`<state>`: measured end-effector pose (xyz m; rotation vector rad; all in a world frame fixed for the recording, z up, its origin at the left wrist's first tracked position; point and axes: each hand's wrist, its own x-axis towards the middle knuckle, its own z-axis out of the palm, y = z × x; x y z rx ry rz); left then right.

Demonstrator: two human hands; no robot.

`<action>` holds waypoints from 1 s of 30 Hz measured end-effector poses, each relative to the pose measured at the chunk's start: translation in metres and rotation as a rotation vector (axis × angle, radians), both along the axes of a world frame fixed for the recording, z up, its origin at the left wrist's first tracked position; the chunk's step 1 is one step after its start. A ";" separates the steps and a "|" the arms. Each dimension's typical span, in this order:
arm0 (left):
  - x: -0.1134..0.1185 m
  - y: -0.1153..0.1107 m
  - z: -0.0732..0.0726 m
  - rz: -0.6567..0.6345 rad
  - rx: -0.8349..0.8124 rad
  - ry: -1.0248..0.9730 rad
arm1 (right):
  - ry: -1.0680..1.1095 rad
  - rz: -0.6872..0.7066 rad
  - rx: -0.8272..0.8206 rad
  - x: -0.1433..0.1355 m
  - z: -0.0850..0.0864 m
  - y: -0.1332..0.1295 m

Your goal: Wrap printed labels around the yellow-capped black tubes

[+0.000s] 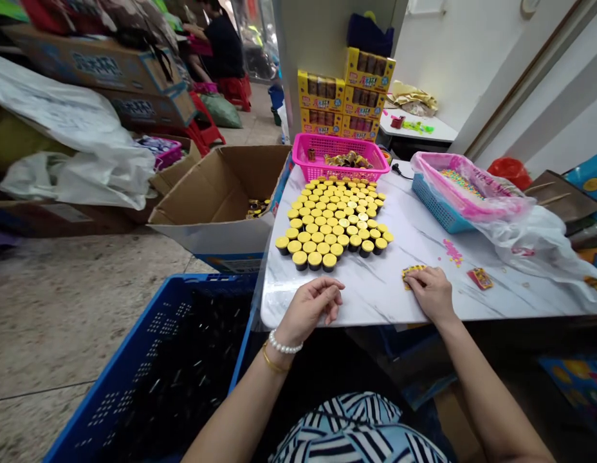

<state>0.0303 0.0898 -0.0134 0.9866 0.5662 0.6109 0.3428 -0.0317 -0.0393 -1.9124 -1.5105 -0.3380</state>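
Many small black cups with yellow lids (322,225) stand packed together on the white marbled table (366,296). My left hand (315,305), with a pearl bracelet at the wrist, hovers at the table's front edge just below the cups, its fingers loosely curled and apart, holding nothing. Further right, my right hand (430,289) rests on the table with its fingertips on a small yellow patterned piece (413,272). Right of that hand lies a small red and yellow packet (480,278), with pink and yellow bits (453,252) scattered behind it.
Behind the cups sits a pink basket (303,168) holding wrapped pieces. A blue basket (436,204) with a plastic-lined pink tray stands back right. An open carton (206,235) and a blue crate (129,334) of black cups are left. Yellow boxes (368,77) are stacked behind; a person (224,48) sits far off.
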 end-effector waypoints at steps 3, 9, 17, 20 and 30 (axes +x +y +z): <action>0.004 -0.011 0.003 0.086 0.037 0.046 | 0.029 0.045 0.129 -0.031 0.018 0.005; 0.005 -0.042 0.010 0.149 0.174 0.088 | 0.263 0.423 0.197 -0.129 0.039 0.008; -0.029 -0.044 0.008 0.317 0.205 0.156 | 1.153 0.507 -0.259 -0.179 0.030 0.017; -0.032 -0.053 0.009 0.521 0.227 0.120 | 1.191 0.404 -0.173 -0.188 0.025 0.018; -0.031 -0.074 0.009 0.594 0.422 0.154 | 0.927 0.407 0.005 -0.197 0.015 0.013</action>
